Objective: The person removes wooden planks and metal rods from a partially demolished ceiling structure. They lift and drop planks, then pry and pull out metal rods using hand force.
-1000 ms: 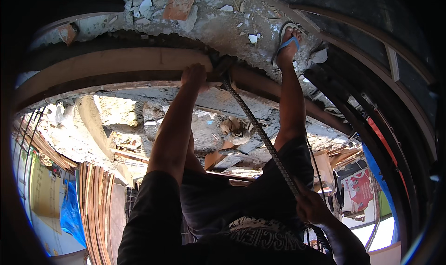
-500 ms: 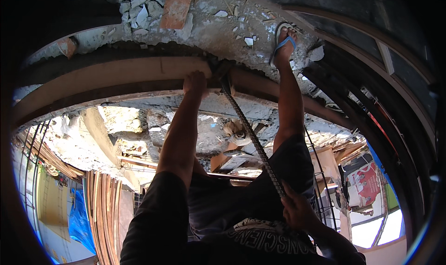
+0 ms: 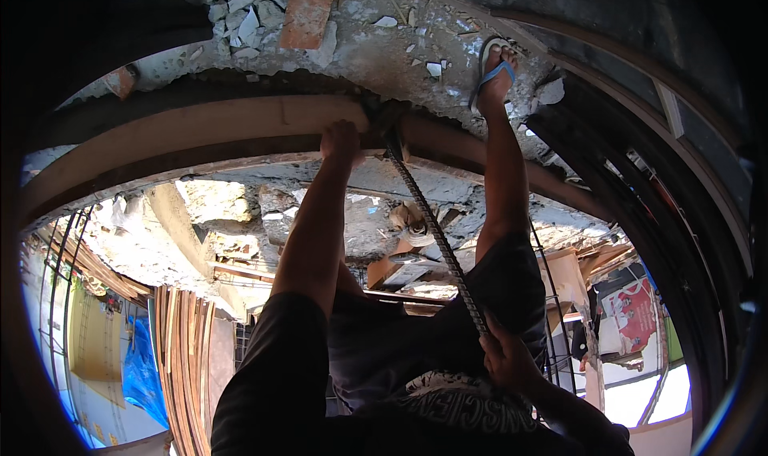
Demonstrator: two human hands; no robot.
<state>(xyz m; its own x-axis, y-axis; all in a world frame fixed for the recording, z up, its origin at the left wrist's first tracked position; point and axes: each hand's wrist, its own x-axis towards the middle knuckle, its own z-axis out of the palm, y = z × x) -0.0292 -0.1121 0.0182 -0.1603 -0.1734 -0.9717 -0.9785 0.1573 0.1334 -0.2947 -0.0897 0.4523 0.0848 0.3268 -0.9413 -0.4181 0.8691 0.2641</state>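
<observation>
My left arm reaches forward, and my left hand (image 3: 342, 142) is closed over the edge of a long wooden board (image 3: 248, 120), close to its right end. My right hand (image 3: 506, 355), near my body, grips the near end of a ribbed steel bar (image 3: 436, 228). The bar slants away and to the left. Its far end meets a dark piece (image 3: 387, 120) in the gap between this board and a second board (image 3: 444, 142); shadow hides how they join. My sandalled foot (image 3: 496, 76) rests on the rough concrete beyond the boards.
Broken rubble (image 3: 244, 16) and a reddish brick piece (image 3: 308, 12) lie on the concrete (image 3: 372, 52) at the top. Dark frames (image 3: 640, 184) run along the right. Below are stacked wood strips (image 3: 182, 360), a blue tarp (image 3: 144, 368) and thin upright rebar (image 3: 552, 312).
The whole view has shifted slightly to the right. Both hands keep their hold on the board and the bar, with hardly any visible movement.
</observation>
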